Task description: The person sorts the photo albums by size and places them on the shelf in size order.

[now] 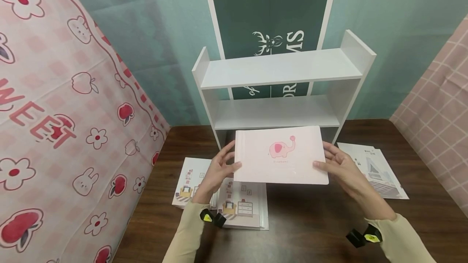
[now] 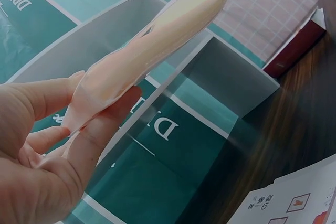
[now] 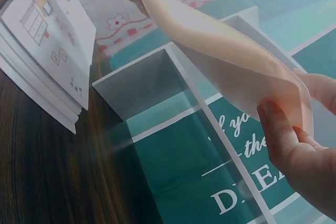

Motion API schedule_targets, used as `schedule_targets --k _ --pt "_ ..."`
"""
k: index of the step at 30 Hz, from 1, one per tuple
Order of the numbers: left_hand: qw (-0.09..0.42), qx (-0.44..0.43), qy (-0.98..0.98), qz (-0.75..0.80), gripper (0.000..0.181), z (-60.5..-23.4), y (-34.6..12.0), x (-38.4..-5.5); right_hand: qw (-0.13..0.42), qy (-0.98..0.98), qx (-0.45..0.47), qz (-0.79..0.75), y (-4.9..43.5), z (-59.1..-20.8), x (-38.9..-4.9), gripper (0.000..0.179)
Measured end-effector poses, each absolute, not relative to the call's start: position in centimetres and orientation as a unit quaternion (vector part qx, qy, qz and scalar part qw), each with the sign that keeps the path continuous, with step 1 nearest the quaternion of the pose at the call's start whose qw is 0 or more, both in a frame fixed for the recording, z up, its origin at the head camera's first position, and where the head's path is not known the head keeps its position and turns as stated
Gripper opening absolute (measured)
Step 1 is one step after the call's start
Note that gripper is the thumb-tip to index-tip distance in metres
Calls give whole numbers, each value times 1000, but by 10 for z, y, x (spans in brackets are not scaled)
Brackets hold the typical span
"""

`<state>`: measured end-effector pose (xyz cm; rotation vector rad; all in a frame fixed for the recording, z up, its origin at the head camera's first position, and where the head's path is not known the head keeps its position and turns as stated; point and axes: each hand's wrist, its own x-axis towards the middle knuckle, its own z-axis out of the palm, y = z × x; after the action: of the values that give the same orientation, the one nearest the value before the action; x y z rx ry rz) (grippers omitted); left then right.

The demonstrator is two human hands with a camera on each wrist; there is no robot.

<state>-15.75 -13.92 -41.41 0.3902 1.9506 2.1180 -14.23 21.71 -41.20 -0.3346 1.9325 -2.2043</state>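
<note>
Both hands hold a flat, pale pink rectangular booklet-like item (image 1: 256, 165) with a pink elephant printed on its top face. My left hand (image 1: 215, 173) pinches its left edge, thumb on top and fingers beneath. At the right edge my right hand (image 1: 341, 167) grips it the same way. The item is raised in front of a white shelf unit (image 1: 281, 68), covering part of its lower front. From the left wrist view, its bowed body (image 2: 131, 72) looks thin and flexible, with a shiny clear-looking edge.
White illustrated booklets lie on the brown table (image 1: 292, 222) in two piles at the left, a back pile (image 1: 190, 169) and a front pile (image 1: 252, 198). More printed booklets (image 1: 380, 173) lie at the right. Patterned cloth (image 1: 73, 104) hangs along the left side.
</note>
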Motion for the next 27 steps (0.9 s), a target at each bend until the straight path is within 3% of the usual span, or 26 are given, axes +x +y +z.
schedule_targets --k 27 --pt "109 130 670 722 66 -405 -145 -160 82 624 -149 -763 213 -406 -145 57"
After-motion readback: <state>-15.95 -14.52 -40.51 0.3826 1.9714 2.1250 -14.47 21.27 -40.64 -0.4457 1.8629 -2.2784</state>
